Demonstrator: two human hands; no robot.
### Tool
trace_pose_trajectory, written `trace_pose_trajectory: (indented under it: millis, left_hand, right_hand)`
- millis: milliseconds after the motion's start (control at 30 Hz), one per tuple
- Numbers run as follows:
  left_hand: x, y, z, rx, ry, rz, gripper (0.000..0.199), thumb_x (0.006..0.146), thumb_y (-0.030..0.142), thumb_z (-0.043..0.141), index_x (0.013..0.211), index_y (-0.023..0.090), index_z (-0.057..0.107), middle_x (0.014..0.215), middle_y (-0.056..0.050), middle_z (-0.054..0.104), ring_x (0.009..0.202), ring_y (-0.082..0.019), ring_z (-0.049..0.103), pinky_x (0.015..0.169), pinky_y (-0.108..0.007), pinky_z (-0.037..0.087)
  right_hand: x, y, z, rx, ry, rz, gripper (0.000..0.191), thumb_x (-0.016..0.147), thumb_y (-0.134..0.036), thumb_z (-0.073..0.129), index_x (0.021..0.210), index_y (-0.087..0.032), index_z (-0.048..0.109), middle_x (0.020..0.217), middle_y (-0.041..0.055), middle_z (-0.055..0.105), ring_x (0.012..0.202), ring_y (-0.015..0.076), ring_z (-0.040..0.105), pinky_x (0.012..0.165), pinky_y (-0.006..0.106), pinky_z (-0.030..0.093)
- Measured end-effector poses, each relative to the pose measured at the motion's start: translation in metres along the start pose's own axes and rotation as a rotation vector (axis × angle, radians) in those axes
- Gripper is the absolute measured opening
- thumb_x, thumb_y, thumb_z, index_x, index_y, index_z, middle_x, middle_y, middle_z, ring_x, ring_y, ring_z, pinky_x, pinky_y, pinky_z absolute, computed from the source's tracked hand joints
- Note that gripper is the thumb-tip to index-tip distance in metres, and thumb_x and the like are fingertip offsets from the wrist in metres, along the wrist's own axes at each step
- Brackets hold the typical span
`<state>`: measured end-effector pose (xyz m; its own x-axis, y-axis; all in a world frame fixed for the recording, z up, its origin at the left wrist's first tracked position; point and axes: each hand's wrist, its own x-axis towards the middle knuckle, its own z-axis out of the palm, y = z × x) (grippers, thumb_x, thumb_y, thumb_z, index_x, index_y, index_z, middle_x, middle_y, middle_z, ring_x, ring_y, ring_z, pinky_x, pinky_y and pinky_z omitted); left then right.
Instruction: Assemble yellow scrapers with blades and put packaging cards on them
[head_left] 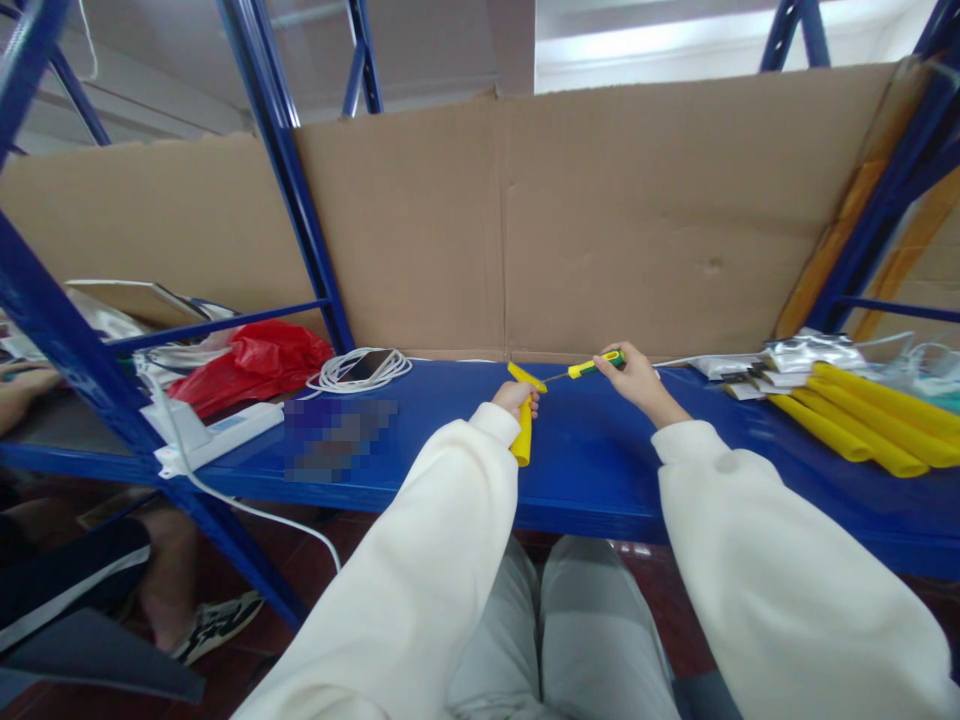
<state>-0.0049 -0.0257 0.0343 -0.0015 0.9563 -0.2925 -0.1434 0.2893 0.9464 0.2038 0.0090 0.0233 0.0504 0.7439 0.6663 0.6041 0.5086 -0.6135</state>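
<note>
My left hand is closed round a yellow tube over the blue tabletop. A yellow piece slants across the tube's upper end; I cannot tell how the two are joined. In my right hand is a screwdriver with a yellow and green handle. Its thin shaft points left, and the tip is at or very close to the slanted yellow piece. Whether the tip touches a screw is too small to make out.
Several yellow tubes lie at the right beside silver packets. On the left are a coiled white cable, a white power strip and a red plastic bag. Cardboard walls the back. Another person's leg shows beyond the blue post.
</note>
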Motion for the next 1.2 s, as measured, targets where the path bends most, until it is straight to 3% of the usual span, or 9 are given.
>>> trace_pose_trajectory:
  millis: [300,633,1200]
  left_hand:
    - [-0.0004,-0.0007,-0.0013,-0.006,-0.006,0.020,0.018,0.083,-0.002,0.048,0.078,0.015,0.052,0.051,0.006,0.043,0.037,-0.005,0.034,0.037,-0.016,0.028]
    - [0.0001,-0.0006,-0.0003,-0.013,0.020,0.035,0.023,0.085,-0.002,0.045,0.070,0.015,0.049,0.050,0.005,0.042,0.038,-0.005,0.033,0.039,-0.017,0.027]
    - [0.0011,0.0002,-0.0006,-0.035,0.010,0.031,0.019,0.085,-0.002,0.046,0.077,0.013,0.054,0.049,0.005,0.042,0.038,-0.005,0.034,0.040,-0.018,0.027]
  right_hand:
    - [-0.0030,-0.0088,-0.0004,0.046,-0.001,0.006,0.037,0.074,-0.056,0.062,0.084,-0.021,0.055,0.075,0.0042,0.061,0.067,0.0183,0.053,0.067,0.034,0.045]
    - [-0.0008,-0.0009,0.0015,0.060,-0.007,-0.060,0.043,0.074,-0.061,0.063,0.085,-0.020,0.058,0.074,0.0034,0.061,0.067,0.0179,0.054,0.066,0.033,0.046]
    - [-0.0029,-0.0046,-0.0002,0.101,0.003,-0.087,0.041,0.074,-0.060,0.065,0.084,-0.021,0.057,0.075,0.0029,0.061,0.067,0.0168,0.053,0.065,0.032,0.045]
